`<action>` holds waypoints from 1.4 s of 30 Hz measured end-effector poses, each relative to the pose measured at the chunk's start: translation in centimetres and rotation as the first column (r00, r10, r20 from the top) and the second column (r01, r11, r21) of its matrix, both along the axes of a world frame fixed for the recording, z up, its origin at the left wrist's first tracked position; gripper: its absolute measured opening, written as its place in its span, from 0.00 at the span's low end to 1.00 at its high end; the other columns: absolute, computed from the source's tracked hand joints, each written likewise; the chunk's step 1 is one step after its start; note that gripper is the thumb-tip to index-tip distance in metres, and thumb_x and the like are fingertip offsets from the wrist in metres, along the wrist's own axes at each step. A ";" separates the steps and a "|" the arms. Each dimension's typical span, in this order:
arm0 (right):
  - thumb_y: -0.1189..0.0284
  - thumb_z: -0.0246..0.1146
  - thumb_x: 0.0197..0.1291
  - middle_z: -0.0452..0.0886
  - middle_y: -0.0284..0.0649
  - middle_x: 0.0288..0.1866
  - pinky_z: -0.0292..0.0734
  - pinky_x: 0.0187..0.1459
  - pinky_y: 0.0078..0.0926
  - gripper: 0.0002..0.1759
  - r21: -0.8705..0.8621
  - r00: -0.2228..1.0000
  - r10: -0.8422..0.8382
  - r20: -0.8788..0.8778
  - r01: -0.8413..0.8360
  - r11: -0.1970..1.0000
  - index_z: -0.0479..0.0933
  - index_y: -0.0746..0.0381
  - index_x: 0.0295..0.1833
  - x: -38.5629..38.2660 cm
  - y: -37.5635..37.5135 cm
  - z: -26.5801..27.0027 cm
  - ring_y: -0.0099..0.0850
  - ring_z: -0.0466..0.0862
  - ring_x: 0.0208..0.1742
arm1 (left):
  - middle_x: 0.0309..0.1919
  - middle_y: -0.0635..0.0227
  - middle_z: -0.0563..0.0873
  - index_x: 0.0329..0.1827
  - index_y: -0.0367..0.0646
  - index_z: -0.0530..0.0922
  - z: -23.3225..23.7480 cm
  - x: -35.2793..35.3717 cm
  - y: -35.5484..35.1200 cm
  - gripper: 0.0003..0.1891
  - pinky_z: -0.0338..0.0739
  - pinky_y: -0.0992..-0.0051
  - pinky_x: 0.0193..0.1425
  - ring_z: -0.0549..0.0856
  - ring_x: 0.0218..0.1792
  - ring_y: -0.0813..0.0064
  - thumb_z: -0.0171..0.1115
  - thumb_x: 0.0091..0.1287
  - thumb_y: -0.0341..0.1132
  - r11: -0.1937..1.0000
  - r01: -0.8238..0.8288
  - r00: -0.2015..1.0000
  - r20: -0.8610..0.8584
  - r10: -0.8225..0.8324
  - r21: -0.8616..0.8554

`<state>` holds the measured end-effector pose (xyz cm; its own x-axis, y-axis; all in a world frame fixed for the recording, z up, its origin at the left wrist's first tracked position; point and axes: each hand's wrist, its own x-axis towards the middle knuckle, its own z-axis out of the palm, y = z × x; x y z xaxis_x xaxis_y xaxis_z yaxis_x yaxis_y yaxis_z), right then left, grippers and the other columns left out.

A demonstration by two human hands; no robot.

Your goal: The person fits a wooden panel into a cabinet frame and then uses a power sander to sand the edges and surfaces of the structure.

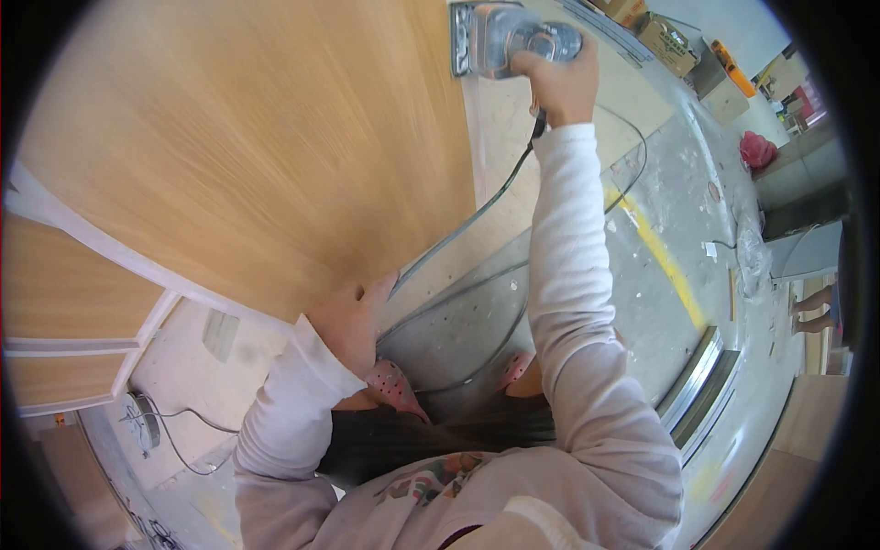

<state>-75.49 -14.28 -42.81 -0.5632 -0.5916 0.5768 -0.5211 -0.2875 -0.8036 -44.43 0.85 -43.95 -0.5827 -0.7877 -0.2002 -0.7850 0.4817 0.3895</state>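
Where the sander (500, 37) sits: far edge of the wooden panel (247, 156), flat on its face.
Right hand (559, 82): clamped on the sander's rear, arm outstretched.
Left hand (353, 321): curled over the panel's near edge, well apart from the sander.
Cord (477, 215): runs back alongside the panel.

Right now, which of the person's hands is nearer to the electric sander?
Right. The right hand grips the sander from its cord side, at the far edge of the wood panel. The left hand rests at the panel's near edge, well apart from the sander.
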 end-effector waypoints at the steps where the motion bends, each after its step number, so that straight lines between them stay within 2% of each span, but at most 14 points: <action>1: 0.72 0.72 0.26 0.79 0.43 0.38 0.76 0.43 0.26 0.40 -0.017 0.999 0.029 -0.023 -0.030 0.999 0.68 0.72 0.52 0.6 0.1 1.7 0.32 0.79 0.37 | 0.40 0.52 0.79 0.62 0.46 0.68 -0.3 0.2 -0.1 0.28 0.76 0.63 0.42 0.81 0.39 0.53 0.58 0.55 0.26 1.000 0.009 1.000 -0.022 -0.010 -0.026; 4: 0.77 0.68 0.28 0.80 0.46 0.38 0.78 0.41 0.29 0.30 -0.168 0.943 0.255 0.216 -0.221 0.961 0.71 0.70 0.45 2.7 0.4 7.4 0.36 0.81 0.39 | 0.38 0.53 0.79 0.62 0.45 0.68 -1.2 0.7 -1.3 0.28 0.76 0.63 0.41 0.82 0.37 0.54 0.57 0.55 0.25 0.999 -0.035 0.995 -0.099 0.032 -0.028; 8: 0.76 0.67 0.28 0.80 0.47 0.39 0.78 0.40 0.29 0.30 -0.175 0.988 0.115 0.099 -0.097 0.980 0.71 0.70 0.46 2.8 -1.5 10.3 0.36 0.81 0.39 | 0.36 0.53 0.79 0.60 0.43 0.70 -1.8 2.9 -4.0 0.27 0.76 0.65 0.39 0.81 0.34 0.56 0.58 0.54 0.23 0.981 -0.118 0.988 -0.120 0.100 -0.153; 10: 0.75 0.68 0.28 0.80 0.48 0.39 0.78 0.42 0.29 0.31 -0.138 0.995 0.098 0.027 -0.094 0.986 0.71 0.70 0.46 3.4 -0.9 11.0 0.37 0.81 0.40 | 0.37 0.52 0.79 0.59 0.45 0.71 -2.3 5.4 -5.5 0.26 0.76 0.64 0.41 0.81 0.36 0.55 0.58 0.54 0.23 0.917 -0.337 0.918 -0.291 0.269 -0.215; 13: 0.72 0.71 0.28 0.80 0.50 0.40 0.77 0.44 0.30 0.32 -0.123 0.975 0.010 -0.222 -0.038 0.992 0.71 0.70 0.46 1.7 -1.3 8.2 0.39 0.81 0.41 | 0.35 0.55 0.79 0.59 0.45 0.73 -2.9 9.3 -5.7 0.27 0.75 0.68 0.36 0.79 0.31 0.61 0.60 0.52 0.21 0.828 -0.465 0.851 -0.417 0.319 -0.315; 17: 0.71 0.74 0.26 0.79 0.44 0.40 0.76 0.44 0.27 0.43 -0.074 0.961 -0.039 -0.273 0.019 0.997 0.66 0.72 0.54 -0.2 -1.0 2.3 0.32 0.79 0.39 | 0.30 0.59 0.80 0.52 0.44 0.78 -7.9 16.3 -3.4 0.24 0.74 0.69 0.34 0.79 0.28 0.63 0.62 0.49 0.18 0.746 -0.545 0.823 -0.417 0.387 -0.383; 20: 0.67 0.72 0.25 0.72 0.53 0.48 0.70 0.53 0.36 0.43 0.001 0.969 -0.047 -0.242 0.049 0.999 0.66 0.71 0.53 -0.2 0.6 -0.3 0.46 0.74 0.50 | 0.25 0.61 0.80 0.49 0.43 0.79 -11.5 21.5 0.0 0.23 0.74 0.68 0.33 0.78 0.27 0.63 0.65 0.47 0.19 0.670 -0.622 0.782 -0.361 0.508 -0.405; 23: 0.67 0.72 0.26 0.71 0.51 0.47 0.70 0.54 0.35 0.42 0.073 0.986 0.011 -0.164 0.001 0.997 0.67 0.70 0.53 -0.1 1.4 -1.0 0.45 0.73 0.51 | 0.23 0.63 0.78 0.50 0.40 0.79 -12.6 22.9 2.1 0.23 0.73 0.70 0.30 0.77 0.24 0.68 0.68 0.47 0.22 0.566 -0.738 0.674 -0.405 0.618 -0.366; 25: 0.67 0.72 0.26 0.71 0.51 0.47 0.70 0.53 0.35 0.42 0.064 0.986 0.001 -0.166 0.009 0.998 0.67 0.70 0.53 -0.1 1.0 -0.2 0.45 0.73 0.50 | 0.21 0.68 0.76 0.52 0.38 0.77 -11.7 22.5 2.1 0.24 0.68 0.76 0.26 0.73 0.21 0.76 0.70 0.49 0.25 0.419 -0.877 0.479 -0.500 0.721 -0.235; 32: 0.67 0.71 0.24 0.73 0.52 0.47 0.71 0.53 0.35 0.42 0.013 0.982 0.085 -0.170 -0.084 0.996 0.67 0.71 0.52 0.1 -1.1 6.6 0.44 0.75 0.50 | 0.26 0.73 0.74 0.57 0.38 0.75 -5.6 19.7 -3.3 0.25 0.61 0.81 0.24 0.64 0.21 0.83 0.69 0.54 0.28 0.295 -0.881 0.470 -0.763 0.444 -0.371; 33: 0.65 0.72 0.25 0.73 0.52 0.47 0.71 0.53 0.35 0.43 -0.048 0.960 -0.032 -0.278 0.020 0.999 0.67 0.69 0.53 -0.9 -2.7 6.5 0.46 0.74 0.51 | 0.26 0.73 0.74 0.57 0.38 0.75 -4.7 19.3 -3.9 0.25 0.61 0.81 0.24 0.64 0.21 0.83 0.69 0.54 0.28 0.299 -0.879 0.472 -0.761 0.444 -0.371; 37: 0.64 0.75 0.27 0.80 0.47 0.40 0.75 0.47 0.28 0.44 0.032 0.949 -0.022 -0.315 0.034 0.999 0.67 0.70 0.54 1.2 -2.5 13.8 0.36 0.80 0.42 | 0.31 0.71 0.75 0.58 0.38 0.74 -1.4 18.4 -5.0 0.24 0.64 0.80 0.28 0.66 0.25 0.81 0.66 0.58 0.29 0.281 -0.871 0.488 -0.764 0.421 -0.402; 39: 0.69 0.73 0.29 0.80 0.50 0.40 0.76 0.47 0.31 0.33 -0.239 0.960 -0.089 -0.264 0.025 0.971 0.71 0.69 0.46 1.7 -3.7 16.1 0.40 0.81 0.43 | 0.33 0.69 0.75 0.59 0.38 0.73 -0.6 18.2 -5.5 0.23 0.66 0.79 0.30 0.68 0.27 0.80 0.65 0.60 0.29 0.270 -0.870 0.493 -0.762 0.421 -0.413; 42: 0.67 0.73 0.30 0.80 0.49 0.40 0.76 0.48 0.31 0.33 -0.197 0.953 0.004 -0.303 -0.067 0.978 0.72 0.68 0.46 2.0 -3.9 18.8 0.39 0.81 0.44 | 0.40 0.64 0.75 0.61 0.39 0.71 0.0 18.0 -6.2 0.23 0.70 0.75 0.37 0.73 0.33 0.76 0.62 0.63 0.32 0.302 -0.889 0.443 -0.816 0.371 -0.345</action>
